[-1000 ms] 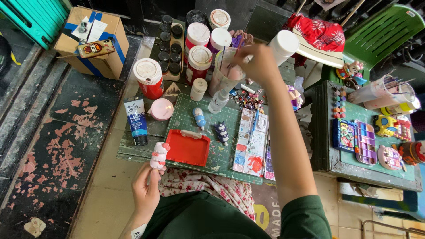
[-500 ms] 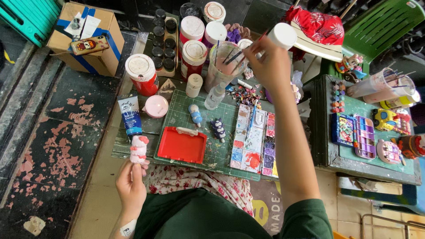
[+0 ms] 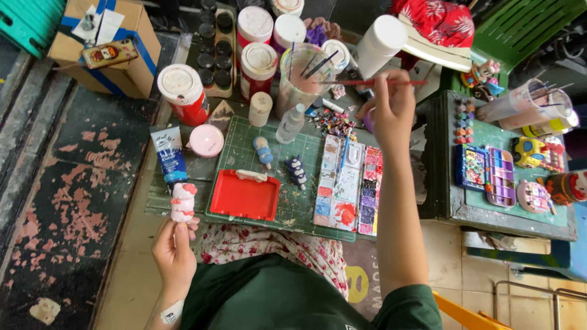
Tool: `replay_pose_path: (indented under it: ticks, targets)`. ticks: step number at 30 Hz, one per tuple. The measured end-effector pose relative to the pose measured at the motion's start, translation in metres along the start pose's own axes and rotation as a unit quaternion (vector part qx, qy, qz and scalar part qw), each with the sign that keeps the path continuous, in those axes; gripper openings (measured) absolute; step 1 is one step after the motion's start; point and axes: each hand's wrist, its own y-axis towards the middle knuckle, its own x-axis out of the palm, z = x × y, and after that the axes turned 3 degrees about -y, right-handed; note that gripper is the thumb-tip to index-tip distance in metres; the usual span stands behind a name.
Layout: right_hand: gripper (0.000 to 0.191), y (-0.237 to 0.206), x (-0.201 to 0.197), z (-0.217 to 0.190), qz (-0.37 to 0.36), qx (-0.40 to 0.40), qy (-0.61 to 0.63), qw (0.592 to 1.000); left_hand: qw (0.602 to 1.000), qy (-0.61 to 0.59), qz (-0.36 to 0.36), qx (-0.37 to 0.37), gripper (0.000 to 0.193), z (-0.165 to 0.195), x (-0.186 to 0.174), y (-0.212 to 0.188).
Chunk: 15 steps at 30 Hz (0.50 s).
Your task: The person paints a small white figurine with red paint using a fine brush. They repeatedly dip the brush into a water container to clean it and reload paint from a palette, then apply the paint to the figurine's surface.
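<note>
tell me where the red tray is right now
In the head view the red tray lies on the green cutting mat, lower left part, just right of the figurine held by the left hand.

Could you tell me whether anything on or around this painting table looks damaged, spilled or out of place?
Nothing looks spilled or toppled. The dark floor left of the table has large patches of worn, flaked-off coating. Two small figurines lie on their sides on the green cutting mat.

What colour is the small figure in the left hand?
The figure in the left hand is white with pink parts, seen in the head view.
</note>
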Motion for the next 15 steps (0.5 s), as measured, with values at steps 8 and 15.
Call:
replay_pose_path:
  ticks: [8,15]
  targets:
    - [0.01,-0.016,-0.015,0.008,0.044,0.144,0.135,0.979,1.0,0.013,-0.002,-0.001,0.022,0.004,0.005,0.005]
    - [0.011,-0.013,-0.012,0.01,0.023,0.12,0.111,0.986,1.0,0.016,-0.002,0.003,0.022,0.008,0.006,0.006]
